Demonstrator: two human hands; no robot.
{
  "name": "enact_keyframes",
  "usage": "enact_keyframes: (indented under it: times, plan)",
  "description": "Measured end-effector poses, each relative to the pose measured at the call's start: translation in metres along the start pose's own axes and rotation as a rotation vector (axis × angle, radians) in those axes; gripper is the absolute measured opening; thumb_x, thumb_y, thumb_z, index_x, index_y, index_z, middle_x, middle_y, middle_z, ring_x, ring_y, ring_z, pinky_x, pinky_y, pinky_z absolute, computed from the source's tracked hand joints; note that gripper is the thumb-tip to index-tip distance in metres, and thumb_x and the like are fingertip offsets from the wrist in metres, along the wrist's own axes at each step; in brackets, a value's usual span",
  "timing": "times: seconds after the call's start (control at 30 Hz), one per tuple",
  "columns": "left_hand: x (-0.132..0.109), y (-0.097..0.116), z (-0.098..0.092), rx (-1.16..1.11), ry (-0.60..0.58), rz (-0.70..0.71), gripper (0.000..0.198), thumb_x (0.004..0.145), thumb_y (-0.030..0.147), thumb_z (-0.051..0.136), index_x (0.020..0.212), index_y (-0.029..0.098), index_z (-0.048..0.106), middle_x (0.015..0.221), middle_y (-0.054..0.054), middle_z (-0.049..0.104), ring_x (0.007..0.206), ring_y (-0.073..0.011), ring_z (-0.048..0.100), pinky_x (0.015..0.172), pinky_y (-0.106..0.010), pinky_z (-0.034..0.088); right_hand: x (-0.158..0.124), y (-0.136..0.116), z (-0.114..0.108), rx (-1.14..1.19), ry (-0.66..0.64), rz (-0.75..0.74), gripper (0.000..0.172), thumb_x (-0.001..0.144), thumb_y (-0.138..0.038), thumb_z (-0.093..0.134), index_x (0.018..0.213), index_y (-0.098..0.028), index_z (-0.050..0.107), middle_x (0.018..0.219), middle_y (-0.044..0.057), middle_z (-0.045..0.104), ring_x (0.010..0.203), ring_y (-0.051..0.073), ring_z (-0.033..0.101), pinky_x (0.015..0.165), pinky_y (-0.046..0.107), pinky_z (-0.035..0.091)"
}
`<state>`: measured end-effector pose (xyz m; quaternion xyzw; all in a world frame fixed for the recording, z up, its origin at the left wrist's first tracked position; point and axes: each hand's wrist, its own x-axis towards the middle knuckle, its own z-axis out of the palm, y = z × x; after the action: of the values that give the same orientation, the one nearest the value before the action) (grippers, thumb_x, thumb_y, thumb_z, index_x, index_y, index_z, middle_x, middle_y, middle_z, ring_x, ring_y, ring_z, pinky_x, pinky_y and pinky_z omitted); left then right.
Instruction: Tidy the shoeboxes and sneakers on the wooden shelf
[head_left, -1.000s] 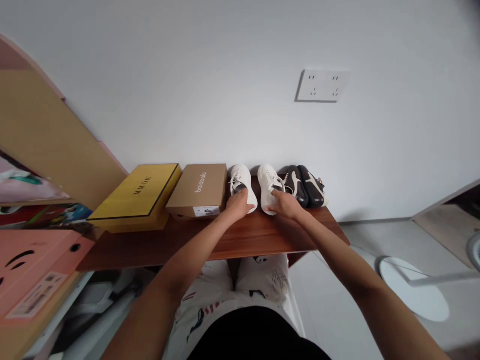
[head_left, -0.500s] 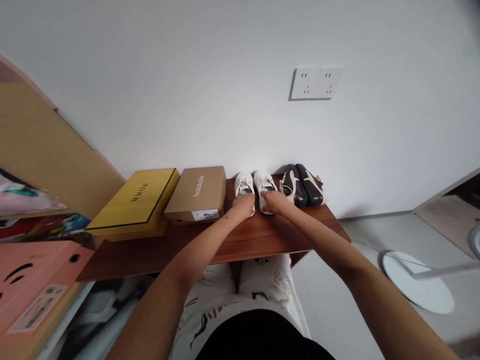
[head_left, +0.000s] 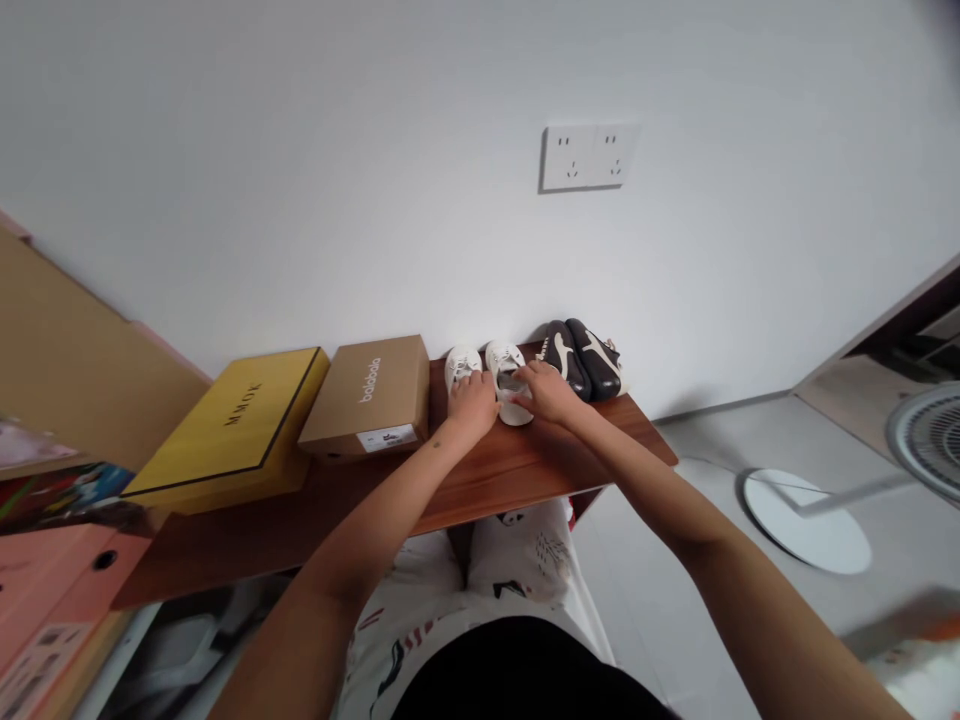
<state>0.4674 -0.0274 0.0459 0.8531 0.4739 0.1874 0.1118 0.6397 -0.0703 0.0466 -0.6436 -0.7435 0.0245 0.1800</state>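
A pair of white lace-up shoes stands side by side on the reddish-brown wooden shelf, toes toward the wall. My left hand (head_left: 474, 396) lies over the heel part of the left white shoe (head_left: 463, 359), fingers stretched out and hiding its opening. At the right white shoe (head_left: 515, 412), my right hand (head_left: 549, 392) rests along the side, thumb and fingers apart near the opening. Just right of that hand sits a pair of dark brown shoes (head_left: 592, 360) with cream stripes, pressed close together.
Left of the white shoes are a brown shoebox (head_left: 375, 390) and a yellow box (head_left: 240, 410) on the wooden shelf (head_left: 480, 480). A pink box (head_left: 52, 580) stands at the lower left. Wall sockets (head_left: 589, 157) are above; a fan (head_left: 934, 435) stands at the right.
My fingers have loosened from the heels of the white shoes and spread apart. The shoes stay in place on the shelf, while the whole view has shifted slightly to the right.
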Motion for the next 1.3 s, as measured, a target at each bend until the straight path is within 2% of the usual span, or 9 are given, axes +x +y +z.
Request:
enact_keyframes:
  times: [0.17, 0.3, 0.4, 0.5, 0.57, 0.67, 0.83, 1.0, 1.3]
  plan:
    - [0.005, 0.037, 0.019, -0.326, 0.031, 0.123, 0.039, 0.081, 0.02, 0.073, 0.117, 0.017, 0.059, 0.121, -0.017, 0.062, 0.12, -0.0315, 0.058, 0.107, -0.041, 0.039, -0.023, 0.061, -0.024, 0.163, 0.168, 0.076, 0.033, 0.088, -0.036, 0.066, 0.115, -0.016, 0.066, 0.114, 0.013, 0.065, 0.111, 0.028, 0.058, 0.103, 0.04, 0.041]
    - [0.016, 0.067, 0.05, -0.542, -0.016, 0.05, 0.047, 0.08, 0.023, 0.074, 0.124, 0.015, 0.057, 0.129, -0.019, 0.061, 0.125, -0.0309, 0.057, 0.106, -0.039, 0.04, -0.043, 0.12, -0.033, 0.123, 0.296, 0.382, 0.045, 0.079, -0.04, 0.074, 0.116, -0.015, 0.065, 0.119, 0.017, 0.064, 0.117, 0.032, 0.056, 0.104, 0.044, 0.042]
    - [0.028, 0.085, 0.072, -0.517, -0.101, -0.077, 0.056, 0.079, 0.027, 0.076, 0.129, 0.013, 0.054, 0.138, -0.022, 0.056, 0.132, -0.033, 0.052, 0.106, -0.039, 0.039, -0.058, 0.153, -0.028, 0.14, 0.217, 0.58, 0.053, 0.07, -0.047, 0.08, 0.108, -0.013, 0.066, 0.108, 0.016, 0.067, 0.104, 0.031, 0.062, 0.093, 0.043, 0.047]
    - [0.041, 0.096, 0.087, -0.452, -0.212, -0.189, 0.055, 0.08, 0.034, 0.076, 0.126, 0.012, 0.054, 0.136, -0.021, 0.059, 0.127, -0.0314, 0.056, 0.1, -0.035, 0.043, -0.068, 0.169, -0.016, 0.307, 0.07, 0.606, 0.047, 0.066, -0.053, 0.08, 0.09, -0.016, 0.065, 0.082, 0.006, 0.067, 0.081, 0.024, 0.063, 0.076, 0.035, 0.049]
    - [0.047, 0.099, 0.092, -0.406, -0.257, -0.212, 0.051, 0.08, 0.038, 0.076, 0.12, 0.013, 0.056, 0.129, -0.018, 0.064, 0.121, -0.0292, 0.06, 0.094, -0.032, 0.045, -0.071, 0.172, -0.011, 0.422, 0.076, 0.561, 0.045, 0.066, -0.054, 0.078, 0.086, -0.017, 0.063, 0.074, 0.001, 0.065, 0.075, 0.021, 0.061, 0.071, 0.031, 0.048]
    - [0.055, 0.1, 0.091, -0.314, -0.28, -0.159, 0.047, 0.08, 0.041, 0.077, 0.113, 0.015, 0.058, 0.121, -0.014, 0.068, 0.113, -0.0276, 0.064, 0.089, -0.031, 0.048, -0.07, 0.175, -0.011, 0.467, 0.142, 0.462, 0.047, 0.067, -0.052, 0.079, 0.092, -0.017, 0.062, 0.079, 0.001, 0.068, 0.079, 0.02, 0.062, 0.073, 0.03, 0.048]
    - [0.062, 0.106, 0.077, -0.114, -0.324, 0.05, 0.042, 0.082, 0.038, 0.075, 0.113, 0.017, 0.057, 0.118, -0.013, 0.069, 0.111, -0.0282, 0.065, 0.088, -0.033, 0.049, -0.065, 0.174, -0.027, 0.089, 0.021, 0.375, 0.044, 0.069, -0.043, 0.082, 0.1, -0.02, 0.06, 0.087, 0.004, 0.071, 0.085, 0.024, 0.065, 0.074, 0.029, 0.047]
    - [0.061, 0.122, 0.065, 0.067, -0.397, 0.127, 0.046, 0.084, 0.03, 0.073, 0.123, 0.016, 0.055, 0.12, -0.017, 0.069, 0.117, -0.0309, 0.064, 0.092, -0.037, 0.049, -0.057, 0.156, -0.038, -0.272, -0.142, 0.301, 0.047, 0.072, -0.04, 0.082, 0.109, -0.022, 0.059, 0.098, 0.011, 0.073, 0.094, 0.03, 0.068, 0.076, 0.032, 0.046]
    - [0.071, 0.134, 0.064, 0.2, -0.451, 0.194, 0.044, 0.076, 0.02, 0.078, 0.116, 0.012, 0.064, 0.113, -0.019, 0.071, 0.112, -0.0319, 0.068, 0.093, -0.036, 0.052, -0.036, 0.133, -0.034, -0.461, -0.242, 0.225, 0.043, 0.075, -0.033, 0.08, 0.11, -0.018, 0.061, 0.109, 0.015, 0.073, 0.1, 0.03, 0.069, 0.083, 0.034, 0.046]
